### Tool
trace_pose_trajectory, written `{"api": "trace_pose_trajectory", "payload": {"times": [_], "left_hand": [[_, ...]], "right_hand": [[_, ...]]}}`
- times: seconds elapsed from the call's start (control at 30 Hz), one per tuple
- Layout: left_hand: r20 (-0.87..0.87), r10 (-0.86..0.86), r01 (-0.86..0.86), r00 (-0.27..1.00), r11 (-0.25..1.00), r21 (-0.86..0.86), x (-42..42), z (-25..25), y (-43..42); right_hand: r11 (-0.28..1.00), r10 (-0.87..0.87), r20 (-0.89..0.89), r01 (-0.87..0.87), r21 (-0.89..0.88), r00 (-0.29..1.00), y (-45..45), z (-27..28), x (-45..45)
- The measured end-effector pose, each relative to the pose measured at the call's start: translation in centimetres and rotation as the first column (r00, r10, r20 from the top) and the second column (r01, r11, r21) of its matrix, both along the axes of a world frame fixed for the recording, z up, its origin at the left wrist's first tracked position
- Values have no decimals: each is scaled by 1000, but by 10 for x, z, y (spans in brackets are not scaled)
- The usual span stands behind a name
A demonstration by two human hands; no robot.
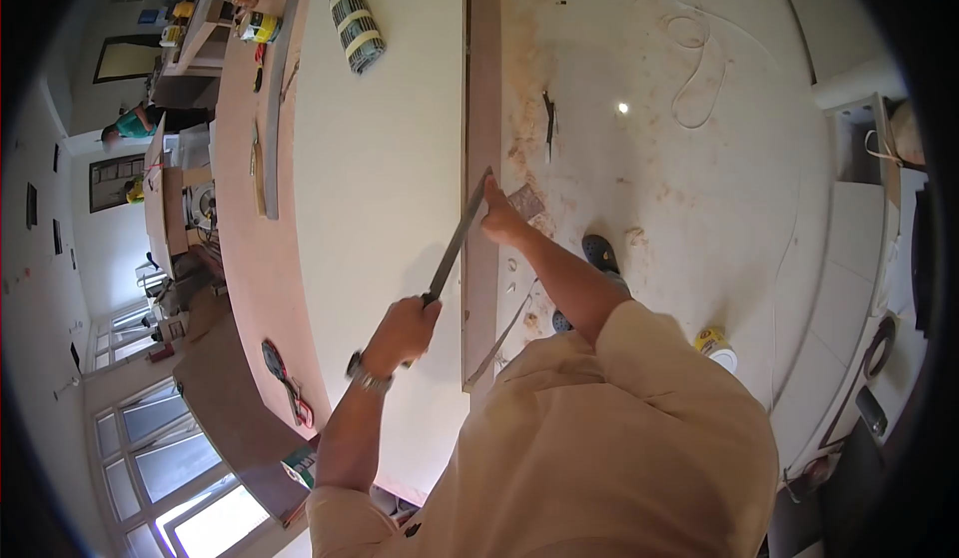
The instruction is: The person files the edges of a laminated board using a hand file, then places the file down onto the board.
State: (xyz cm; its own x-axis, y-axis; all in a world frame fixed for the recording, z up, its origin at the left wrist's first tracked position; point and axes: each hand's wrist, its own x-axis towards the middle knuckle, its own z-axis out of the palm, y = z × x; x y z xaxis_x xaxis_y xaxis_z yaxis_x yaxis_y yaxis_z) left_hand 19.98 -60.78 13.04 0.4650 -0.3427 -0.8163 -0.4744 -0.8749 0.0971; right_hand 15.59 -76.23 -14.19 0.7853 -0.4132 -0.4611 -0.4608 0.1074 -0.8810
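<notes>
My left hand (402,334), with a watch on its wrist, is closed around the dark handle of a long, flat metal file (459,236). The file lies slantwise across the long edge of a pale panel (390,178). At its far end, my right hand (502,215) grips the tip, thumb stretched along it; its other fingers are partly hidden. A brown strip (483,88) runs along the panel's edge, under the file's far end.
A striped roll (357,28) lies on the panel. A red-handled tool (287,382) and a long grey strip (287,108) rest on the brown board to the left. Dust, a dark tool (548,123) and a tub (715,346) are on the floor; a person (140,123) is far left.
</notes>
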Motion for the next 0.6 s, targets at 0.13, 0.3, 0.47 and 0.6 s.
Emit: {"api": "trace_pose_trajectory", "payload": {"times": [0.13, 0.3, 0.47, 0.6], "left_hand": [[-80, 183, -187, 980, 981, -47, -8, 14, -20], [58, 166, -158, 984, 979, -128, -12, 71, 20], [-18, 162, -162, 987, 987, -16, -2, 0, 9], [13, 42, -41, 999, 994, -99, -8, -8, -6]], "right_hand": [[994, 78, 23, -76, -84, 997, -23, -12, -3], [980, 107, -24, -110, -164, 994, -6, 94, -17], [998, 36, -43, -38, -56, 998, 13, -1, -1], [987, 87, 37, -81, -138, 995, 1, -50, 0]]}}
